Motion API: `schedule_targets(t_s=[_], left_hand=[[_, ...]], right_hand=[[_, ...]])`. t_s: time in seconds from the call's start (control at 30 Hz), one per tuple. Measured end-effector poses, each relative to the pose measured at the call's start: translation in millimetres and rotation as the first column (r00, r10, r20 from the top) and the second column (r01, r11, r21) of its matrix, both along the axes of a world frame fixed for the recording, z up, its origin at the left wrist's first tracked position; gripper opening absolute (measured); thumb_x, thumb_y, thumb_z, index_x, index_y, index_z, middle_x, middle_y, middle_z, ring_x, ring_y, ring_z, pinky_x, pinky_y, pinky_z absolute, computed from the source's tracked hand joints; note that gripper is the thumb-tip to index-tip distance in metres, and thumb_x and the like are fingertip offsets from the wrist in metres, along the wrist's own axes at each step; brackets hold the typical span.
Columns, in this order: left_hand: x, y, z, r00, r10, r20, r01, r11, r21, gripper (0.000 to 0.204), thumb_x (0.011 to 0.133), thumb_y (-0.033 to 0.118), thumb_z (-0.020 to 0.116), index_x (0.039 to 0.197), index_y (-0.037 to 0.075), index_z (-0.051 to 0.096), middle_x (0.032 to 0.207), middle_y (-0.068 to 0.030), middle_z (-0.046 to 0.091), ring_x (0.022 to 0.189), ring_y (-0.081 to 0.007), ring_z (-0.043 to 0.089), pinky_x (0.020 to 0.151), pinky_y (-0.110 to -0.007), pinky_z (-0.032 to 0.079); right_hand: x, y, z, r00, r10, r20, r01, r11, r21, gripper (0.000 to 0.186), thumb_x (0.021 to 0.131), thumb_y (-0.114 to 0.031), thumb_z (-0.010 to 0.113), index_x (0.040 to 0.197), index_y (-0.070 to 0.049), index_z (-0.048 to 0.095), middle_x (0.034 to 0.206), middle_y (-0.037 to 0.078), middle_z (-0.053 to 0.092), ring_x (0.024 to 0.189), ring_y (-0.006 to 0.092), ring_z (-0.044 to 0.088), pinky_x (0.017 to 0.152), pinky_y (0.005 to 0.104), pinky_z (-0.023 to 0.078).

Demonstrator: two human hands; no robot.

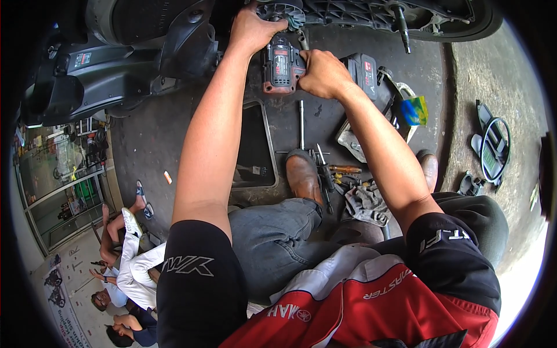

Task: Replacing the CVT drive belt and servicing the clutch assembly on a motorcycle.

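My left hand [253,30] grips the edge of a grey finned fan wheel [295,16] on the scooter's engine side, its thumb stretched across the vanes and its other fingers mostly hidden. Just below, my right hand [326,74] is wrapped round the handle of a black and red cordless impact wrench [281,68]. The wrench's front end points up at the wheel's middle. On the right side of that hand, the tool's battery pack [363,71] sticks out. Where the wrench meets the wheel is partly hidden.
Near my shoe [303,177] lie a long socket bar [301,124], screwdrivers [345,169] and work gloves [365,203]. A black tray [270,139] sits beside my left forearm. The scooter's wheel [490,23] is at top right. People [130,272] sit at lower left.
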State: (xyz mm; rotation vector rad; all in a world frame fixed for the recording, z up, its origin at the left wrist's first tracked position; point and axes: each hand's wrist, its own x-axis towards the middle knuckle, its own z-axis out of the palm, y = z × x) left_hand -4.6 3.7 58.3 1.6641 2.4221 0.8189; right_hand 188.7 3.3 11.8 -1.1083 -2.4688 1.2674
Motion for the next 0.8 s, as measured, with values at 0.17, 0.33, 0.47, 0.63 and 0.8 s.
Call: schedule_targets(t_s=[0.17, 0.33, 0.47, 0.63, 0.8], left_hand=[[7.7, -1.1, 4.7, 0.996, -0.047, 0.077, 0.044, 0.998, 0.038, 0.063, 0.064, 0.03, 0.089, 0.113, -0.004, 0.069, 0.111, -0.0264, 0.071, 0.104, -0.0352, 0.071, 0.089, -0.04, 0.055], [1.9, 0.2, 3.4, 0.997, -0.011, 0.072, 0.011, 1.0, -0.001, 0.062, 0.064, 0.029, 0.09, 0.112, -0.004, 0.069, 0.11, -0.026, 0.072, 0.103, -0.0349, 0.071, 0.088, -0.04, 0.055], [3.0, -0.4, 5.4, 0.991, -0.01, 0.132, 0.015, 0.999, -0.035, 0.058, 0.064, 0.03, 0.09, 0.107, -0.005, 0.071, 0.105, -0.0257, 0.073, 0.099, -0.0351, 0.072, 0.085, -0.04, 0.056], [5.1, -1.8, 10.3, 0.997, 0.03, 0.077, -0.022, 0.995, -0.098, 0.054, 0.064, 0.03, 0.09, 0.1, -0.006, 0.072, 0.101, -0.026, 0.073, 0.096, -0.0341, 0.073, 0.083, -0.04, 0.056], [5.5, -2.8, 13.6, 0.995, -0.008, 0.103, 0.02, 0.993, -0.116, 0.052, 0.063, 0.028, 0.089, 0.098, -0.007, 0.072, 0.1, -0.0259, 0.073, 0.095, -0.0332, 0.073, 0.083, -0.04, 0.056]], right_hand=[[-0.3, -3.0, -7.7, 0.995, -0.083, -0.058, 0.085, 0.996, 0.029, 0.047, 0.07, -0.019, 0.068, 0.114, -0.005, 0.071, 0.103, 0.024, 0.073, 0.104, 0.0386, 0.069, 0.094, 0.0457, 0.055], [-0.2, 0.8, -1.5, 1.0, 0.012, -0.024, -0.013, 0.999, -0.039, 0.041, 0.07, -0.019, 0.068, 0.109, -0.004, 0.071, 0.101, 0.024, 0.073, 0.103, 0.0389, 0.07, 0.093, 0.0461, 0.055], [-0.2, -1.9, -2.5, 0.999, -0.016, -0.03, 0.015, 0.999, -0.03, 0.039, 0.07, -0.019, 0.068, 0.106, -0.004, 0.071, 0.101, 0.023, 0.073, 0.103, 0.0393, 0.07, 0.092, 0.0463, 0.055], [-0.9, -2.7, -2.7, 1.0, -0.022, -0.021, 0.021, 0.999, -0.039, 0.038, 0.07, -0.019, 0.068, 0.105, -0.004, 0.071, 0.1, 0.023, 0.073, 0.103, 0.0395, 0.069, 0.092, 0.0466, 0.054], [-1.3, -1.3, -5.4, 0.999, -0.009, -0.034, 0.008, 0.999, -0.045, 0.037, 0.071, -0.019, 0.068, 0.105, -0.004, 0.071, 0.1, 0.023, 0.073, 0.103, 0.0394, 0.069, 0.093, 0.0465, 0.054]])
